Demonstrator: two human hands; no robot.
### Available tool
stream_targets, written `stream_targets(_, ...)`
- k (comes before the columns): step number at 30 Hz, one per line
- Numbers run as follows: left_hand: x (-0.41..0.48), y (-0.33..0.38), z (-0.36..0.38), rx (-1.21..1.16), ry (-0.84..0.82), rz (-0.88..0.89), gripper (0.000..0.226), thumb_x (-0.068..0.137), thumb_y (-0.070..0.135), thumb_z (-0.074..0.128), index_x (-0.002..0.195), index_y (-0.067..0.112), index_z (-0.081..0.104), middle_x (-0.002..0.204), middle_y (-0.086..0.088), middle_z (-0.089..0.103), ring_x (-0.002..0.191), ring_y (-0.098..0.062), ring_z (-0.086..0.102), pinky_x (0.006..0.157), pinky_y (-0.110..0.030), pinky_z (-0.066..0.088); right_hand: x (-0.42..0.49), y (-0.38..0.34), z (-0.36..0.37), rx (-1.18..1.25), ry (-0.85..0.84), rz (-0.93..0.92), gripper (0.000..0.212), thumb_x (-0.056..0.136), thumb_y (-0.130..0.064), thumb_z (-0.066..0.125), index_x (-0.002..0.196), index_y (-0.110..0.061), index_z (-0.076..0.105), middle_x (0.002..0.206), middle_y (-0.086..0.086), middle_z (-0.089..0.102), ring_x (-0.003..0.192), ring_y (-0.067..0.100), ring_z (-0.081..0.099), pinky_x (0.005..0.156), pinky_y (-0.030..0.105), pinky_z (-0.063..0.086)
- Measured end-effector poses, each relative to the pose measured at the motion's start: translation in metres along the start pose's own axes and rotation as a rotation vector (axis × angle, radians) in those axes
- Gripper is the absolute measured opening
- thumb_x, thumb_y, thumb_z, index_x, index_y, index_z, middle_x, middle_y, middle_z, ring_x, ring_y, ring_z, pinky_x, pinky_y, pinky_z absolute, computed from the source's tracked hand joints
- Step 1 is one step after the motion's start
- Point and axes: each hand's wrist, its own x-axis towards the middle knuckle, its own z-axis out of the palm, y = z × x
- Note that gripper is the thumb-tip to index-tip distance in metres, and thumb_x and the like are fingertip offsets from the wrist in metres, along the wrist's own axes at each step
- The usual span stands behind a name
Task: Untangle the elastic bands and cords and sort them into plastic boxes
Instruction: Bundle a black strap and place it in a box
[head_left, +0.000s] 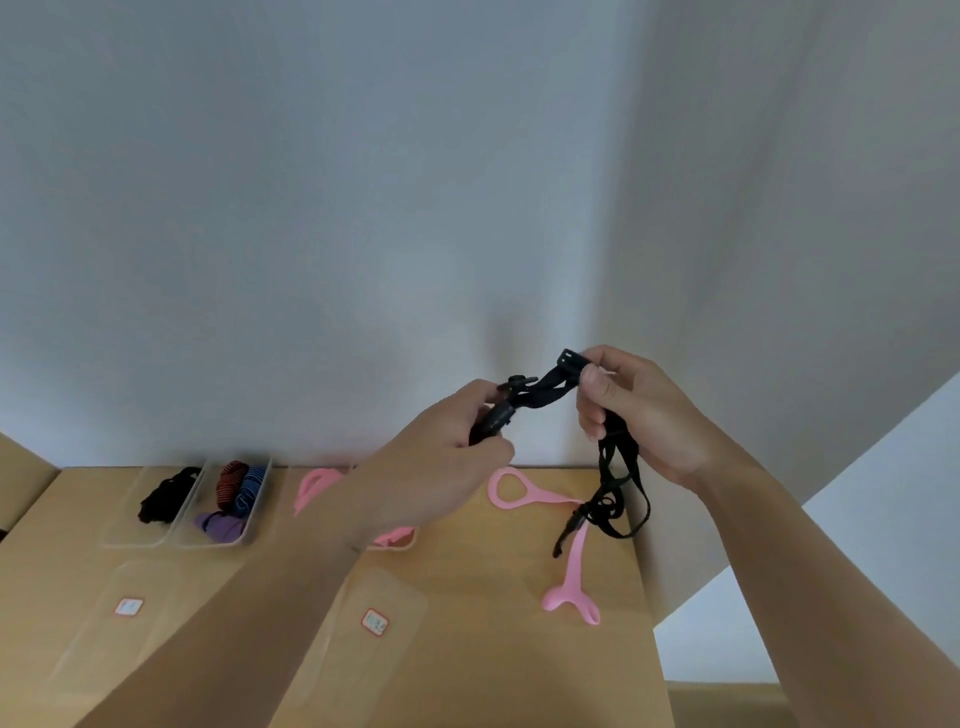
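With our left hand (441, 457) and right hand (631, 410) both pinching the black strap (550, 387), we should work its dangling loops free of the pink band (569, 566) slowly.

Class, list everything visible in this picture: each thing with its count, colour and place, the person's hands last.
black strap: one, black, held up between both hands, tail hanging
pink bands: at least three, pink, loose on the table
clear boxes: two, transparent, table's far left
black bundle: one, black, in the left box
striped and purple bands: several, mixed colours, in the right box
labelled clear lids: two, transparent, near side of table
table: one, light wood
left hand: one, gripping the strap
right hand: one, pinching the strap
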Motion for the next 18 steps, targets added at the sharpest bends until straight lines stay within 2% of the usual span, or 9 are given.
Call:
stream_targets(2,0.0,0.0,0.0,0.014,0.023,-0.01,0.02,0.103,0.025,0.053,0.121,0.031,0.049,0.063,0.021,0.051,0.053,-0.009,0.039,0.052,-0.021,0.036,-0.001,-0.005,0.001,-0.128,-0.044,0.0,0.041,0.079,-0.054,0.073,0.115,-0.034,0.068,0.066,-0.002,0.05,0.059,0.02,0.043,0.061,0.028,0.045)
stream_targets(3,-0.001,0.0,-0.002,0.015,0.028,-0.012,0.015,0.105,0.028,0.052,0.119,0.028,0.047,0.062,0.02,0.053,0.053,-0.009,0.04,0.054,-0.022,0.037,-0.001,-0.007,0.002,-0.19,-0.067,-0.002,0.033,0.082,-0.05,0.074,0.113,-0.039,0.069,0.067,0.003,0.047,0.059,0.022,0.041,0.058,0.03,0.043)
stream_targets(5,-0.003,0.002,-0.008,0.027,0.028,-0.013,0.01,0.106,0.03,0.051,0.109,0.021,0.05,0.067,0.015,0.06,0.056,-0.01,0.048,0.058,-0.025,0.041,0.0,-0.011,0.003,-0.257,-0.098,-0.013,0.015,0.093,-0.042,0.07,0.105,-0.034,0.074,0.067,0.01,0.038,0.055,0.024,0.038,0.054,0.033,0.038)
stream_targets(8,-0.006,0.001,-0.024,0.039,0.0,-0.039,0.014,0.104,0.028,0.057,0.096,0.018,0.062,0.074,0.01,0.07,0.065,-0.008,0.065,0.063,-0.015,0.048,-0.001,-0.015,-0.003,-0.301,-0.123,0.011,0.032,0.094,-0.047,0.068,0.1,-0.016,0.074,0.054,-0.004,0.04,0.041,0.019,0.045,0.052,0.029,0.036)
stream_targets(10,-0.01,-0.002,-0.031,0.016,-0.073,-0.052,0.016,0.102,0.027,0.061,0.09,0.018,0.068,0.072,0.009,0.07,0.068,-0.006,0.064,0.065,-0.013,0.047,0.0,-0.02,-0.007,-0.322,-0.137,0.028,0.037,0.083,-0.053,0.072,0.092,-0.017,0.075,0.051,-0.001,0.044,0.036,0.02,0.043,0.051,0.027,0.035)
stream_targets(13,-0.013,-0.008,-0.032,0.025,-0.171,-0.052,0.017,0.101,0.03,0.063,0.09,0.022,0.073,0.075,0.013,0.068,0.069,-0.003,0.06,0.076,-0.022,0.046,0.004,-0.028,-0.01,-0.279,-0.165,0.041,0.032,0.079,-0.048,0.077,0.084,-0.017,0.074,0.055,0.006,0.053,0.032,0.02,0.04,0.041,0.022,0.033)
stream_targets(14,-0.013,-0.009,-0.031,0.02,-0.185,-0.051,0.017,0.101,0.03,0.063,0.089,0.025,0.074,0.075,0.015,0.067,0.067,-0.002,0.059,0.076,-0.023,0.046,0.006,-0.029,-0.011,-0.273,-0.182,0.05,0.032,0.079,-0.047,0.077,0.083,-0.016,0.074,0.055,0.007,0.055,0.031,0.02,0.04,0.039,0.021,0.032)
stream_targets(16,-0.016,-0.008,-0.031,-0.045,-0.249,-0.054,0.019,0.102,0.032,0.063,0.085,0.031,0.073,0.071,0.017,0.065,0.06,-0.001,0.056,0.065,-0.017,0.045,0.007,-0.03,-0.01,-0.266,-0.211,0.07,0.031,0.081,-0.047,0.074,0.077,-0.016,0.073,0.053,0.006,0.054,0.032,0.019,0.04,0.039,0.021,0.032)
stream_targets(18,-0.018,-0.006,-0.032,-0.107,-0.317,-0.051,0.016,0.098,0.037,0.064,0.089,0.03,0.075,0.072,0.012,0.065,0.059,-0.006,0.053,0.06,-0.016,0.042,0.007,-0.027,-0.009,-0.303,-0.228,0.061,0.034,0.087,-0.047,0.071,0.072,-0.016,0.071,0.051,0.005,0.05,0.037,0.02,0.04,0.042,0.023,0.035)
